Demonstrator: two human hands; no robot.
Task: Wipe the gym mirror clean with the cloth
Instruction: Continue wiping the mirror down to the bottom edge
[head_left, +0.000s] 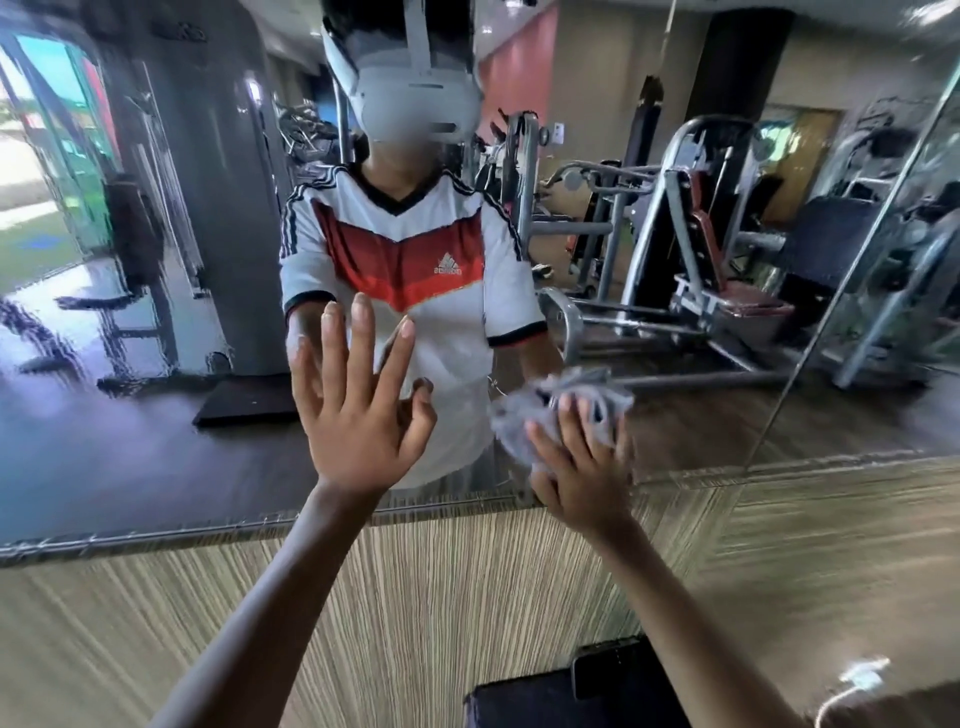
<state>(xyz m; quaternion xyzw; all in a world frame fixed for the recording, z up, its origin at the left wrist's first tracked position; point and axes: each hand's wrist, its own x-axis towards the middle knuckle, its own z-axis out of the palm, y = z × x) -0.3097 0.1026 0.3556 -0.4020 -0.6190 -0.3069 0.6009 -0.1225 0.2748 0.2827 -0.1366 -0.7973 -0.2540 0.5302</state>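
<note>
The gym mirror (156, 426) fills the upper part of the head view, its metal bottom edge running across the middle. My left hand (358, 410) rests flat on the glass with fingers spread and holds nothing. To its right, my right hand (582, 462) presses a crumpled grey cloth (519, 421) against the mirror near its lower edge. The cloth's reflection shows just above my fingers. The glass at the left looks streaked and wet.
Below the mirror is a striped wood-grain wall panel (467, 582). A dark stool or bench (524, 696) with a phone (602, 670) on it stands at the bottom, and a white charger cable (857, 680) lies at the lower right. A second mirror panel (909, 260) angles in at the right.
</note>
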